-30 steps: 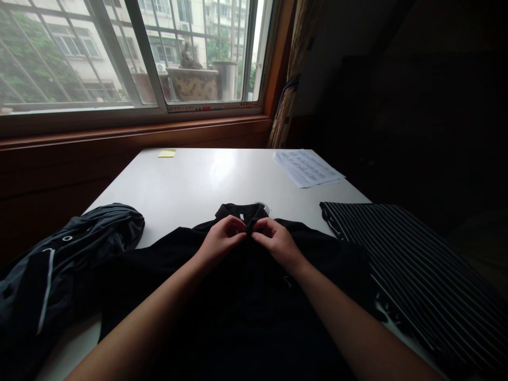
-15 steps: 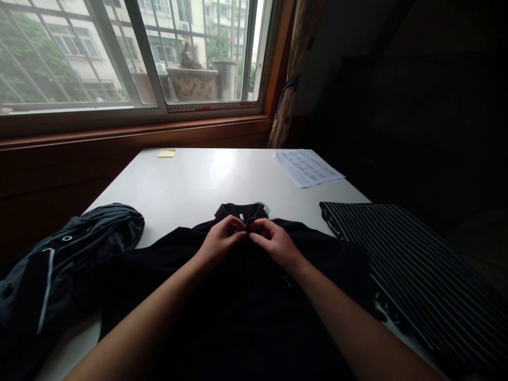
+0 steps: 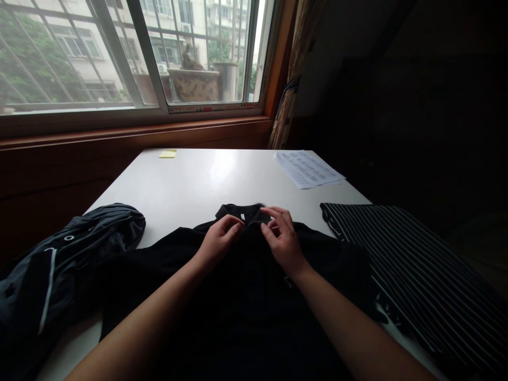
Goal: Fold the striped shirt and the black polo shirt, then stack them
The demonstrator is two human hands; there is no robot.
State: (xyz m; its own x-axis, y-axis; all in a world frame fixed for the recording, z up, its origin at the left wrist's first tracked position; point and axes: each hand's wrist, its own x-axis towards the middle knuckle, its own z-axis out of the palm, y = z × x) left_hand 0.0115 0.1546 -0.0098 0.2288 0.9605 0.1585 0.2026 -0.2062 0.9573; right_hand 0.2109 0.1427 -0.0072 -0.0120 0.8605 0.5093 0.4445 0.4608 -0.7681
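Observation:
A black shirt lies spread on the white table, its collar pointing away from me. My left hand rests on the shirt just below the collar, fingers curled and pinched on the black fabric. My right hand sits beside it at the collar's right side, fingers bent and partly spread, tips touching the cloth. Both forearms reach in from the bottom edge over the shirt.
A dark garment with white trim is bunched at the left. A black striped cloth lies at the right. Printed papers and a yellow sticky note lie farther back, under a window.
My right hand has let go of its pinch at the shirt front and shifted up toward the collar with fingers loosened. The left hand stays almost in place.

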